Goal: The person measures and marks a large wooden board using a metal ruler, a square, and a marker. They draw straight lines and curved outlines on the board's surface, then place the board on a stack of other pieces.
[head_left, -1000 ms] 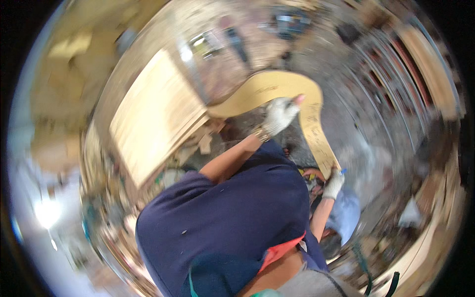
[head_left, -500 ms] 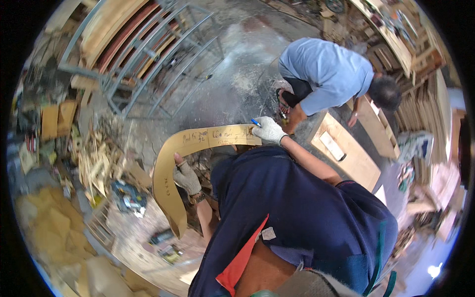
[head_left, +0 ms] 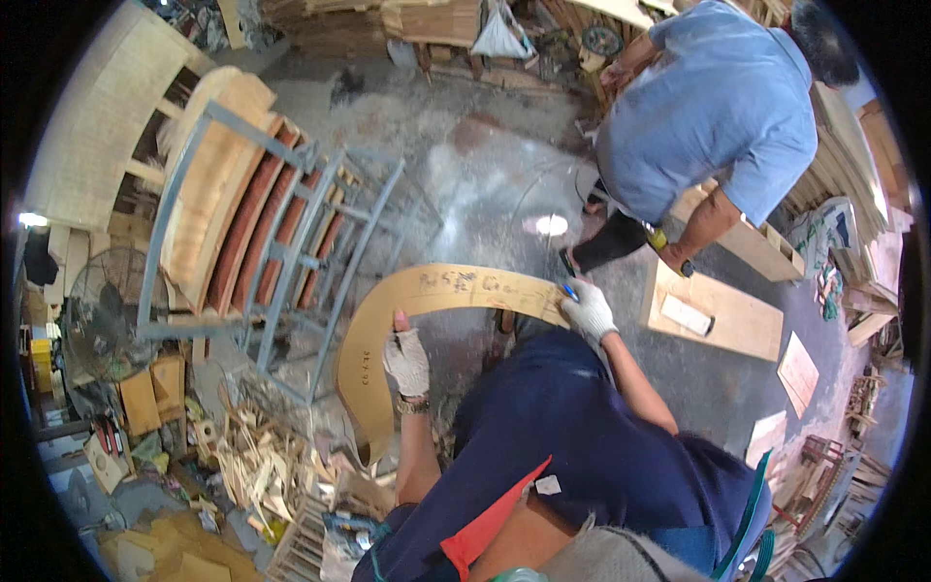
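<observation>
A long curved tan template (head_left: 361, 354), flat like board and marked with handwriting, is held in front of my body. My left hand (head_left: 407, 364), in a white glove with the thumb tip bare, grips the inner edge of its left bend. At the template's right end, my right hand (head_left: 589, 312), also gloved in white, is closed on it. A blue pen (head_left: 569, 290) sticks out from the fingers of that same hand. The palm sides of both hands are hidden.
A co-worker (head_left: 703, 116) in a blue shirt stands at the right, holding a yellow and dark tool (head_left: 669, 250). Below lies a wooden panel (head_left: 727, 320). A grey metal rack (head_left: 281, 252) with curved wood pieces stands left. Wood scraps (head_left: 257, 456) are heaped nearer me.
The co-worker has risen from a crouch and shows the tool in one hand. My view has tilted up toward the rack. Both my hands still hold the template, which appears farther right.
</observation>
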Motion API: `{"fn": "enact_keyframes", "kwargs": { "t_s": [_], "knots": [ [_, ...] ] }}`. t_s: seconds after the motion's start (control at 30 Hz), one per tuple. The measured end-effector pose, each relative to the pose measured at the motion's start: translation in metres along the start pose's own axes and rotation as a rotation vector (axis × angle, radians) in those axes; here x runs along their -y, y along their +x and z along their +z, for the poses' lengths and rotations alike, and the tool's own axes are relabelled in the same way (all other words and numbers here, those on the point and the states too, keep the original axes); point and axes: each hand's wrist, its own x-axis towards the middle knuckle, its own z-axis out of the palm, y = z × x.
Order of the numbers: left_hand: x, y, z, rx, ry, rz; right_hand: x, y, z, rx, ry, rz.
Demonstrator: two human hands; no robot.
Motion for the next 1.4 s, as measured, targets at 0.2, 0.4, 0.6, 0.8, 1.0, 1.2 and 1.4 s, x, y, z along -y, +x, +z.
{"fn": "enact_keyframes", "kwargs": {
  "t_s": [0.2,0.4,0.6,0.8,1.0,1.2,1.4],
  "knots": [
    [-0.017,0.124,0.121,0.092,-0.487,-0.116,-0.014,0.086,-0.05,-0.194,0.347,0.094],
    [-0.068,0.264,0.214,0.219,-0.945,-0.287,0.028,0.22,-0.154,-0.33,0.532,0.124],
    [-0.127,0.366,0.258,0.394,-0.458,-0.025,0.109,0.359,-0.254,-0.46,0.41,-0.179],
    [-0.108,0.431,0.293,0.427,-0.258,-0.083,0.192,0.5,-0.274,-0.265,-0.043,-0.325],
    [-0.076,0.528,0.33,0.276,-0.26,-0.252,0.252,0.657,-0.239,-0.156,-0.297,-0.588],
    [-0.093,0.67,0.355,0.116,-0.302,-0.243,0.323,0.807,-0.202,-0.055,-0.354,-0.645],
    [-0.127,0.78,0.366,0.056,-0.249,-0.155,0.382,0.924,-0.163,0.162,-0.218,-0.684]
  ]
}}
